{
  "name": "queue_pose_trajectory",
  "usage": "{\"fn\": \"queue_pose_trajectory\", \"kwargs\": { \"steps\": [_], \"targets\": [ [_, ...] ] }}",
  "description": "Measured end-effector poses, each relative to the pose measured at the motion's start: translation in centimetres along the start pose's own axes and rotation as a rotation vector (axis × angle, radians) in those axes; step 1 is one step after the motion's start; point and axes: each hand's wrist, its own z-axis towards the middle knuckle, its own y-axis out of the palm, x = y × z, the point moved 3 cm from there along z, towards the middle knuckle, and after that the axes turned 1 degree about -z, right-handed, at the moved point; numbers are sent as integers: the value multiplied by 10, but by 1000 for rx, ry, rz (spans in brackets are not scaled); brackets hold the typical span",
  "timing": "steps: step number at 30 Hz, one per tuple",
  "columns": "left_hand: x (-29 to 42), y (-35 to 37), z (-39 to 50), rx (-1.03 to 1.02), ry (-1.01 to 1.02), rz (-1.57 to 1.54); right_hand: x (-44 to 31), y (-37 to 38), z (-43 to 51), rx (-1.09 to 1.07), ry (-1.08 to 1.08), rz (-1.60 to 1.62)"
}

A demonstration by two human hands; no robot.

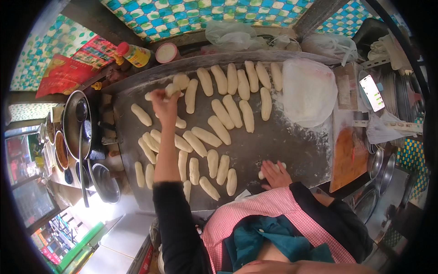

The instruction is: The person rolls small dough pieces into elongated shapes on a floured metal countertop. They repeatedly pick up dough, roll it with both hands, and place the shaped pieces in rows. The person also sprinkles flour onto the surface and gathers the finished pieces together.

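Stretched to the far left of the dark, floured work board [273, 144], my left hand [164, 102] has thumb and fingers closed around a dough piece [171, 90]. A rounder dough lump [181, 81] sits just beyond it. My right hand [276, 176] lies flat over another dough piece [261, 175] near the front edge; only its ends show. Between the hands are many dough rolls, among them one at the front [231, 182] and one in the middle [219, 130]. My left forearm hides some of them.
A flour-dusted plastic bag [308, 92] rests at the board's right end. Beyond it are a wooden board [349, 161] and a lit phone [372, 93]. At left stand a wok [77, 137] with a ladle and a pan [106, 183]. A red-capped jar [134, 54] sits behind the raised back edge.
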Motion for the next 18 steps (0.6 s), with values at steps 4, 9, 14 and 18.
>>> {"fn": "queue_pose_trajectory", "kwargs": {
  "steps": [4,9,14,18],
  "targets": [
    [52,3,-41,-53,-357,-559,24,-54,65,41,209,-48],
    [60,-24,-86,-280,-559,-1110,47,-94,129,406,269,-140],
    [46,-62,-134,-277,-618,-1190,8,-3,13,341,-30,13],
    [46,-68,-184,-274,-793,-982,11,-29,27,166,238,431]
  ]
}}
